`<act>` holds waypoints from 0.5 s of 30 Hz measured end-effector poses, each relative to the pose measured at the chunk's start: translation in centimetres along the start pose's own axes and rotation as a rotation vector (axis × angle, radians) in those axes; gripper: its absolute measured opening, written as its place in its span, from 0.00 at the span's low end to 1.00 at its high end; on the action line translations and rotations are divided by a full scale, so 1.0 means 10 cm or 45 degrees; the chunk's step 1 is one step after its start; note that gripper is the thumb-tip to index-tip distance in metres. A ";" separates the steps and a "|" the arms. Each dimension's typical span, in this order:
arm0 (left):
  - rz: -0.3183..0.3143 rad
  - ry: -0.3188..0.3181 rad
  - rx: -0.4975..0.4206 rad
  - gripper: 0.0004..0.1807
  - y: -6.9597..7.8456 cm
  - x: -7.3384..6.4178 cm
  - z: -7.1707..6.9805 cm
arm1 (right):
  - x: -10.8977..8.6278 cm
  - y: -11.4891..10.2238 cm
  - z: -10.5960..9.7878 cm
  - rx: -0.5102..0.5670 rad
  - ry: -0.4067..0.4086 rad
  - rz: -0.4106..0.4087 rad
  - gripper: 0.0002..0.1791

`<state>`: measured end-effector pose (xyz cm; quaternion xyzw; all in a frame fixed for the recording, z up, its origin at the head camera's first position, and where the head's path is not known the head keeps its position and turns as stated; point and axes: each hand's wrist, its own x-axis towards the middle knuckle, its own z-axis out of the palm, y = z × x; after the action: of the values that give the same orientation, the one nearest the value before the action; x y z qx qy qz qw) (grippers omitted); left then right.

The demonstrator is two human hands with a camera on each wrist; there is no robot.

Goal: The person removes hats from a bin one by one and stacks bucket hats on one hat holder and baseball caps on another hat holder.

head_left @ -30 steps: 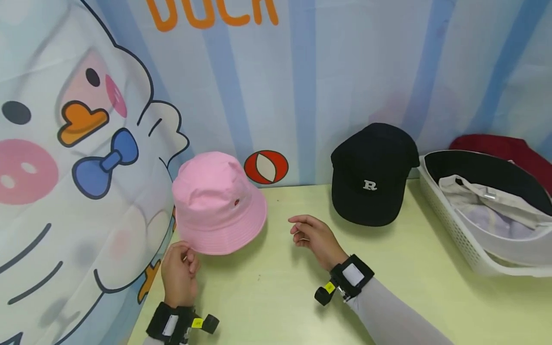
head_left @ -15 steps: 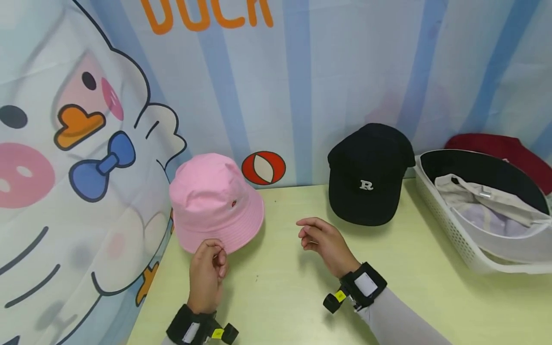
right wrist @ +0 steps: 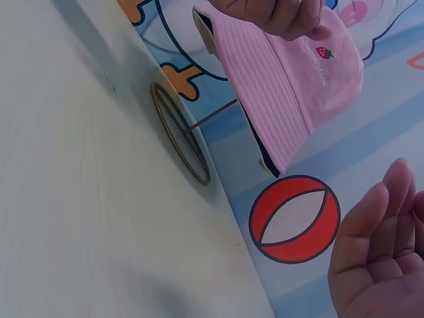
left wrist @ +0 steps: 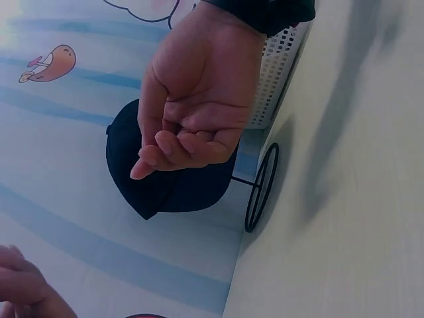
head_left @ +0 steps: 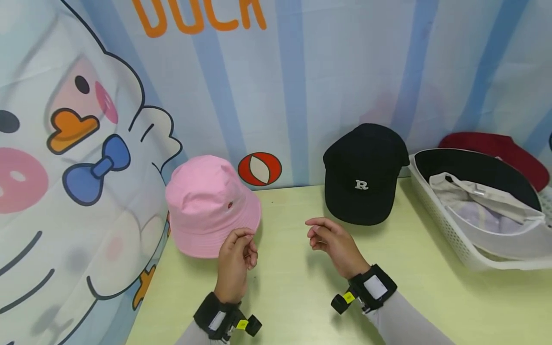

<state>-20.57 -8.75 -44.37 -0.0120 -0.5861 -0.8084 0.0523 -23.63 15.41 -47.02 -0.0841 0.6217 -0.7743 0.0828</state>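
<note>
A pink bucket hat [head_left: 207, 201] with a small strawberry emblem stands on a thin stand [right wrist: 179, 132]. In the head view my left hand [head_left: 235, 263] hovers before its brim, fingers loosely curled around nothing. My right hand [head_left: 334, 244] hangs over the table to the right, its fingers also relaxed, with nothing in them. Behind and right of it, a black cap [head_left: 364, 177] with a white R sits on a round-based stand [left wrist: 260, 189]. The left wrist view shows the right hand [left wrist: 202, 93] in front of that cap.
To the right is a white perforated basket [head_left: 444, 227] with a beige cap [head_left: 474, 191] and other headwear inside. A dark red cap [head_left: 496, 148] lies at its back. The pale table [head_left: 293, 297] meets a printed cloth backdrop [head_left: 267, 96].
My left hand has moved rightward along the front of the pink bucket hat. The right hand has shifted slightly right in view. The hats keep their places while the view turns a little.
</note>
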 end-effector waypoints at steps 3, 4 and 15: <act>-0.021 -0.031 0.011 0.08 -0.06 0.03 0.07 | -0.04 -0.03 -0.07 -0.006 0.007 -0.013 0.15; -0.029 -0.040 0.012 0.09 -0.08 0.03 0.10 | -0.06 -0.03 -0.09 -0.004 0.011 -0.017 0.15; -0.111 -0.144 0.036 0.15 -0.20 0.09 0.39 | -0.18 -0.18 -0.38 -0.043 0.075 -0.131 0.11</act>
<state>-21.84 -4.54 -44.99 -0.0313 -0.5995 -0.7996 -0.0162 -22.76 19.80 -46.14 -0.0945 0.6319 -0.7689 0.0233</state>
